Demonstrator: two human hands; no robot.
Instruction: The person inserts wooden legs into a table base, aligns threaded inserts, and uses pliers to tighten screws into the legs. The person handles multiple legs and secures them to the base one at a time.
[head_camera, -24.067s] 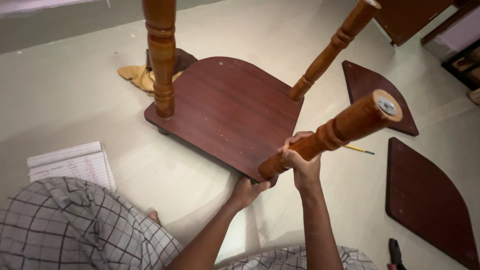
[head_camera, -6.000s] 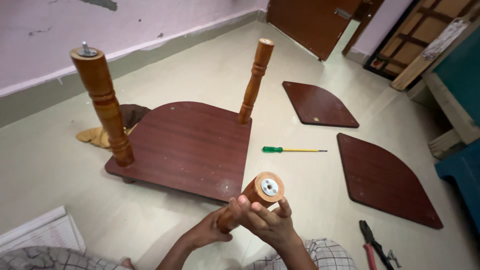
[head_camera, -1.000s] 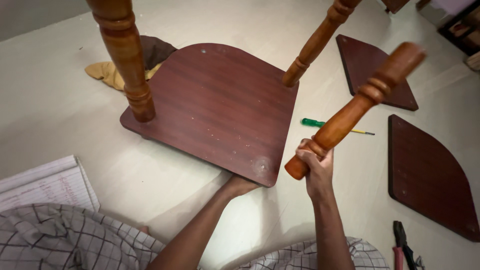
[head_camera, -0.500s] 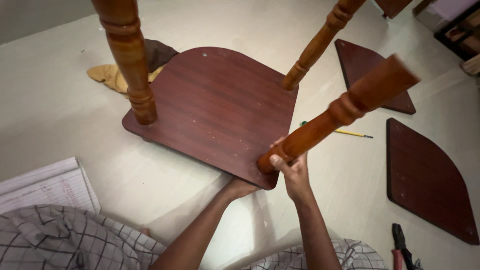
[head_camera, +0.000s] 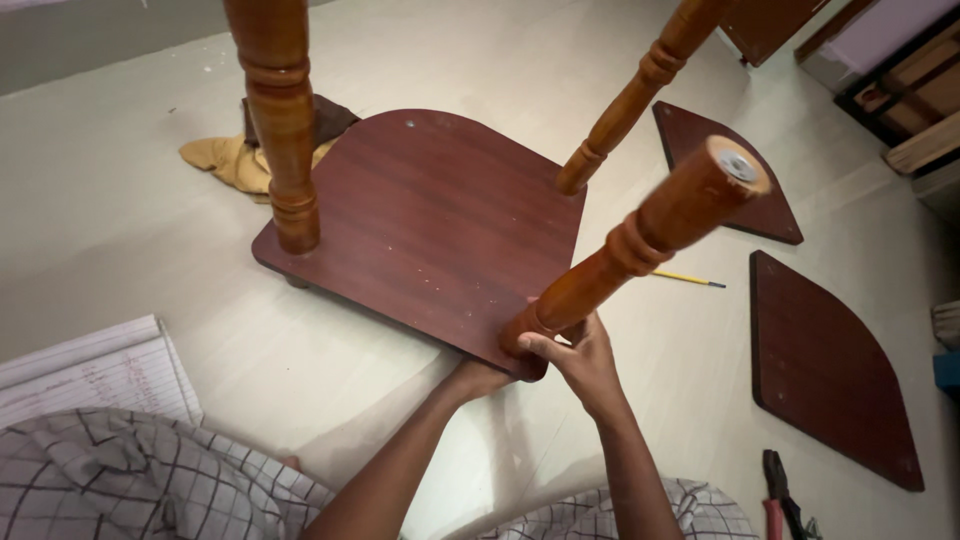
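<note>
While both hands (head_camera: 560, 360) grip its base, the turned leg (head_camera: 640, 240) slants up-right.

Dark reddish-brown wood grain on the shelf board (head_camera: 430, 225), speckled with pale dust. Glossy orange-brown on the turned leg (head_camera: 640, 235) at its near corner, with a silvery metal insert in a pale end face. Same orange-brown on the far-left leg (head_camera: 280, 120) and the far-right leg (head_camera: 640, 85). Mustard yellow and dark brown on the cloth (head_camera: 235, 160) behind the board. Matching reddish-brown on the two loose panels (head_camera: 830, 375) right of the board. Yellow shaft on the screwdriver (head_camera: 685, 278). Red and black on the pliers (head_camera: 780, 495). Grey-and-white check with dark lines on the trousers (head_camera: 120, 480). White with faint ruled lines on the paper sheet (head_camera: 90, 365). Pale cream on the floor (head_camera: 120, 250).
</note>
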